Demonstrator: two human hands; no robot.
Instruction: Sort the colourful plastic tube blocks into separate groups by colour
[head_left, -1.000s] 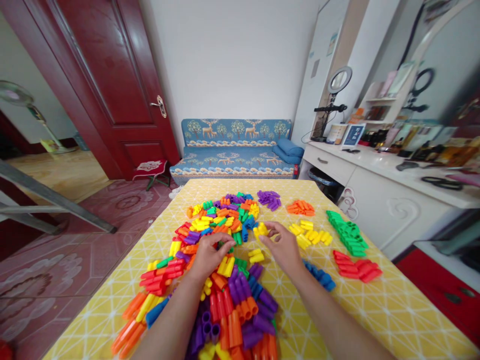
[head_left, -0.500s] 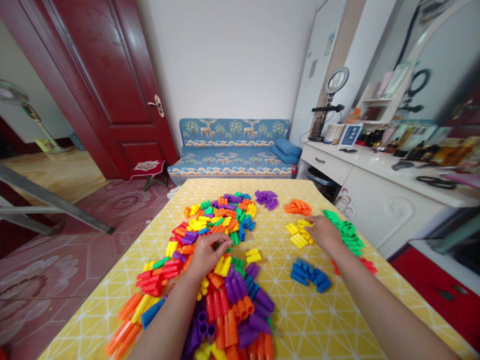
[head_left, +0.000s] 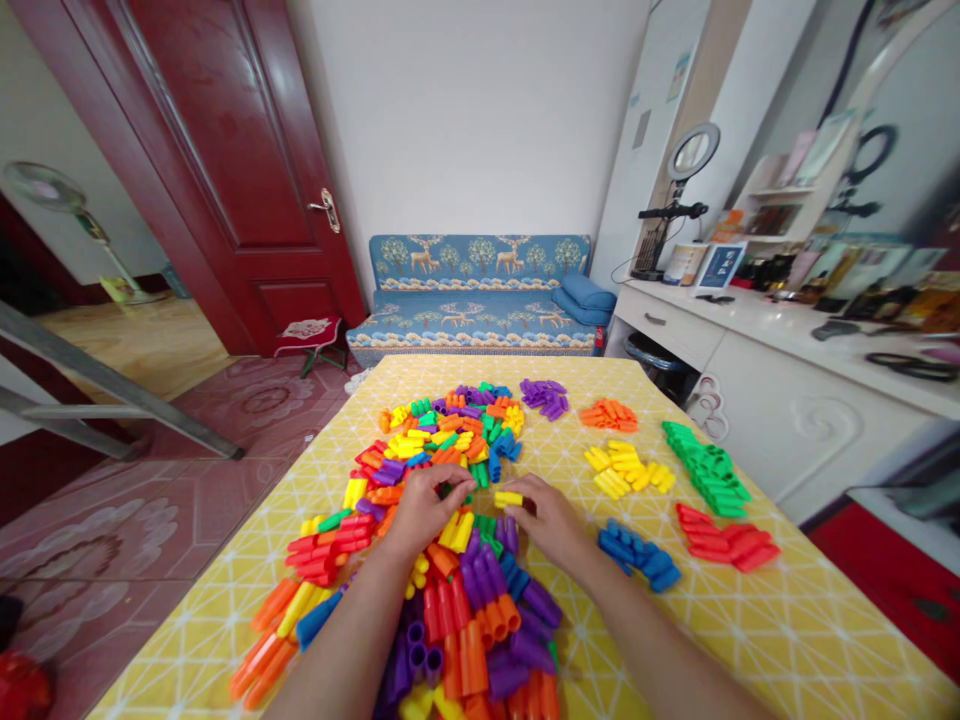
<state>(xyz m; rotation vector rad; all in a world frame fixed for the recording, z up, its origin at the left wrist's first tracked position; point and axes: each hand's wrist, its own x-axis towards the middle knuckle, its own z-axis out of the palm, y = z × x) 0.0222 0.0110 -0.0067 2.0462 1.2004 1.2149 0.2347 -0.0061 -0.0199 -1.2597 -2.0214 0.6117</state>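
Observation:
My right hand (head_left: 553, 520) is by the right edge of a large mixed pile, its fingers closed on a yellow bullet-shaped building block (head_left: 508, 498). Over the middle of the pile is my left hand (head_left: 431, 508), thumb and fingertips pinched together; whatever they may hold is hidden. Around it are red blocks (head_left: 326, 548), purple blocks (head_left: 484, 572) and other colours, some joined in rows. On the right side, yellow blocks (head_left: 626, 468) form their own group, with blue blocks (head_left: 637, 553) nearer me.
Separate groups of purple (head_left: 544, 397), orange (head_left: 609, 414), green (head_left: 705, 468) and red blocks (head_left: 726, 538) lie on the yellow patterned tablecloth (head_left: 810, 640). A blue sofa (head_left: 472, 310) stands beyond the table, a white dresser (head_left: 795, 400) to the right.
My right hand has moved left from the yellow group to the pile's edge and taken hold of a yellow block. More yellow blocks show in that group. The left hand stays over the pile.

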